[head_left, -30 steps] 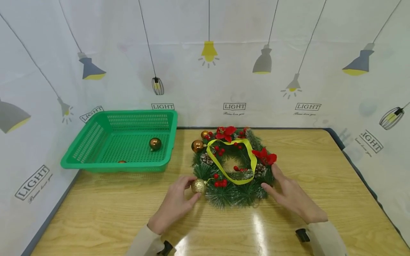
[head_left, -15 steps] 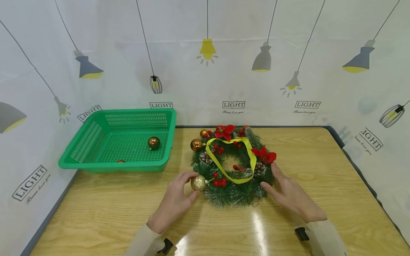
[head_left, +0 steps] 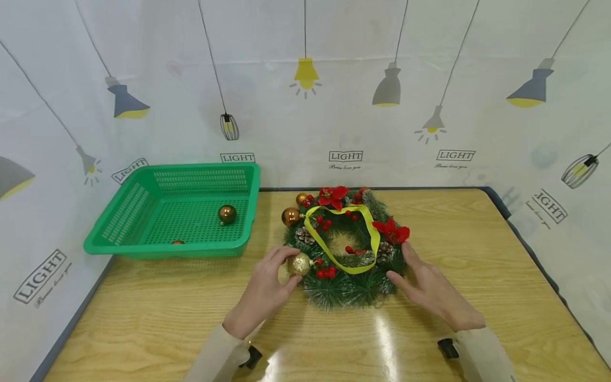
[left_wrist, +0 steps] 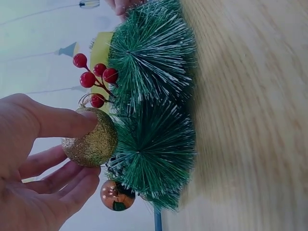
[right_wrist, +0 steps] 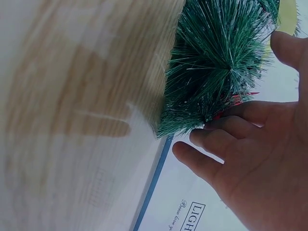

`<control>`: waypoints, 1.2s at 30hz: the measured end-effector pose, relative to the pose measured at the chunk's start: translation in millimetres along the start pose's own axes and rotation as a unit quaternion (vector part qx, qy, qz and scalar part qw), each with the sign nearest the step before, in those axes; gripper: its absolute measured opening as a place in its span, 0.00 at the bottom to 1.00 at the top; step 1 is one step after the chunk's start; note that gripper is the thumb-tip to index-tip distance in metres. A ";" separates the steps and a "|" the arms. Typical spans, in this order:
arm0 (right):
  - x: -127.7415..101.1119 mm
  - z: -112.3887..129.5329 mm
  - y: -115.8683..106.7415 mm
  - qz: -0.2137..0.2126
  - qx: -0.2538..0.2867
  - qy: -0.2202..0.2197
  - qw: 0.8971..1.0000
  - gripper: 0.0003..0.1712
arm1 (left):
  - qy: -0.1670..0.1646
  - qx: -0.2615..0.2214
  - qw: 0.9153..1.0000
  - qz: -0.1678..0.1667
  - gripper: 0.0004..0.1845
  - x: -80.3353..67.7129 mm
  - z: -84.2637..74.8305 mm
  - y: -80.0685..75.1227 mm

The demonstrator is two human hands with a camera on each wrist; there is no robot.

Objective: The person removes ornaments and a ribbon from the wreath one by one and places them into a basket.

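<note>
A green wreath (head_left: 329, 297) lies on the table, dressed with red berries (head_left: 326, 272), pinecones (head_left: 304, 235), red flowers (head_left: 391, 231) and a loop of yellow ribbon (head_left: 322, 245). At its near left side my left hand (head_left: 264, 289) pinches a gold glitter bauble (left_wrist: 91, 139) between thumb and fingers; a thin loop tops the bauble, beside the berries. My right hand (head_left: 436, 294) rests at the wreath's right edge, its fingers loosely extended and the thumb apart from them, as the right wrist view shows. A shiny copper bauble (head_left: 290, 216) hangs at the wreath's left side.
To the left stands a green plastic basket (head_left: 172, 249) holding a brown shiny bauble (head_left: 227, 214) and another, mostly hidden copper one (head_left: 177, 242). Behind the wooden table (head_left: 477, 239) rises a wall covering printed with lamps.
My left hand has carried the gold bauble slightly inward and away from me, closer to the red berries. The right hand stays at the wreath's edge. The head view has shifted a little.
</note>
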State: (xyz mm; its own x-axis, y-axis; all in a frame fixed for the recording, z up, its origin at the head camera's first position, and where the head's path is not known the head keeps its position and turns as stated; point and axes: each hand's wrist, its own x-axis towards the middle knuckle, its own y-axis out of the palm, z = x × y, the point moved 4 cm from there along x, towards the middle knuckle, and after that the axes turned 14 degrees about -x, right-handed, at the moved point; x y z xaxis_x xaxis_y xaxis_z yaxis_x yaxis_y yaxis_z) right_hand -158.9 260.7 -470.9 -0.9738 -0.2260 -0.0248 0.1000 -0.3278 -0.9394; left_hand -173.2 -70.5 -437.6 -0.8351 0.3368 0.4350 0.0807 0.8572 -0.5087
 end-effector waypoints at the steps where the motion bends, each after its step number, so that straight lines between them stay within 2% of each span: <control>1: 0.0 -0.1 0.5 0.000 0.001 -0.001 1.000 0.52 | -0.005 0.001 1.000 -0.001 0.29 -0.2 1.0 0.1; 7: -0.2 -1.1 1.3 -0.002 0.006 -0.002 1.000 0.52 | -0.026 -0.008 1.000 -0.002 0.28 -2.5 6.5 -0.5; 13: 0.8 -1.2 1.2 -0.002 0.008 -0.004 1.000 0.52 | -0.031 -0.026 0.999 -0.012 0.29 -4.8 9.6 -5.6; 21: 2.4 -1.9 2.6 -0.002 0.001 -0.004 1.000 0.52 | -0.042 -0.026 0.999 -0.018 0.28 -5.0 10.8 -11.4; 36: 0.9 0.7 1.4 -0.009 -0.003 0.000 1.000 0.52 | -0.027 -0.031 0.999 -0.029 0.27 1.5 6.6 -22.2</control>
State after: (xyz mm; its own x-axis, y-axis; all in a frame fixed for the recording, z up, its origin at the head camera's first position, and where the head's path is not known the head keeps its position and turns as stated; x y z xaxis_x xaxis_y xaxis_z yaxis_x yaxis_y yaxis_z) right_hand -159.5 259.4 -472.0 -0.9756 -0.2195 -0.0087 0.0817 -0.3259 -0.9419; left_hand -179.9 -91.5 -430.6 -0.8669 0.2667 0.4211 0.0640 0.8974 -0.4365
